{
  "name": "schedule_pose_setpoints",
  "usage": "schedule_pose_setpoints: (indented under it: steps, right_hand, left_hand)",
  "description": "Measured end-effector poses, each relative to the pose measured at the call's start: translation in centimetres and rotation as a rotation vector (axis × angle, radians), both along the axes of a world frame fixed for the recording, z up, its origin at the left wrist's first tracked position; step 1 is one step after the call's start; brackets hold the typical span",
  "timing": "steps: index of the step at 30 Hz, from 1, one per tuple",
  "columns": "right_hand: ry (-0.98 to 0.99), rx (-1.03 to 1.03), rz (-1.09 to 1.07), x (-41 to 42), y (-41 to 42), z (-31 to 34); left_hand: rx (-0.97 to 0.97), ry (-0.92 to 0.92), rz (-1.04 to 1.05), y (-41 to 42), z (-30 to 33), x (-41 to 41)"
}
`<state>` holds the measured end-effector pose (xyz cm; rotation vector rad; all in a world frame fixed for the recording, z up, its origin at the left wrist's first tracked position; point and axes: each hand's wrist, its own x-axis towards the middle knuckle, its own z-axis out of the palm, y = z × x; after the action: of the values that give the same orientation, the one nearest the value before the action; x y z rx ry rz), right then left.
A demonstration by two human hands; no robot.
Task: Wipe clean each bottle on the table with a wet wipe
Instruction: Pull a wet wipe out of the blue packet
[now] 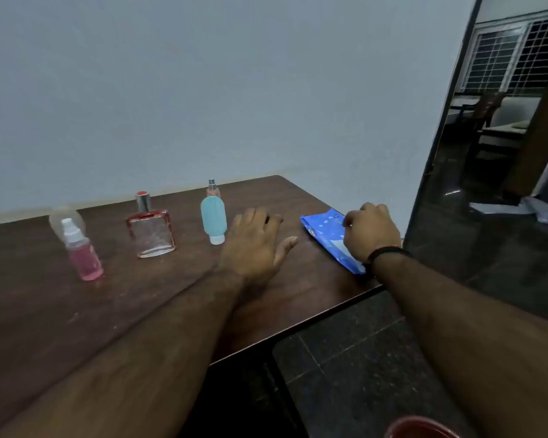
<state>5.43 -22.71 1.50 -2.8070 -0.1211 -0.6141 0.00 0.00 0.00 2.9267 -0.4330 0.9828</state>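
Two hands over the table (76, 311). Left hand (253, 245): fingers loosely spread, holding nothing, hovering or resting, hard to tell. Right hand (369, 232): fingers curled onto the blue wet-wipe pack (326, 230), apparently working its opening. Left of the left hand: pink spray bottle (83, 251), square glass bottle (151, 229), teal bottle (213, 218) just beside the fingers; beyond it, a small sprayer (212, 188). Risk: the pack lies near the table edge and could slide off if tugged one-handed; the idle hand could topple the teal bottle.
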Motion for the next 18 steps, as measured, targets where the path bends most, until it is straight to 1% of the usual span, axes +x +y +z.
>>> schedule_pose_setpoints:
  steps: [4,8,14,18]
  right_hand:
    - [0.184,-0.007,-0.043,1.7,-1.8,0.5]
    - [0.255,-0.031,-0.012,3.2,-1.7,0.6]
    - [0.32,0.009,-0.021,5.1,-1.6,-0.3]
    - [0.293,0.022,-0.004,5.8,-1.5,-0.9]
  left_hand:
    - [0.026,0.018,-0.002,-1.7,-0.2,1.3]
    - [0.03,0.036,-0.009,-2.6,-0.8,2.7]
    - [0.063,0.069,-0.021,-3.3,-1.5,4.0]
    - [0.07,0.074,-0.019,-3.7,-1.9,4.8]
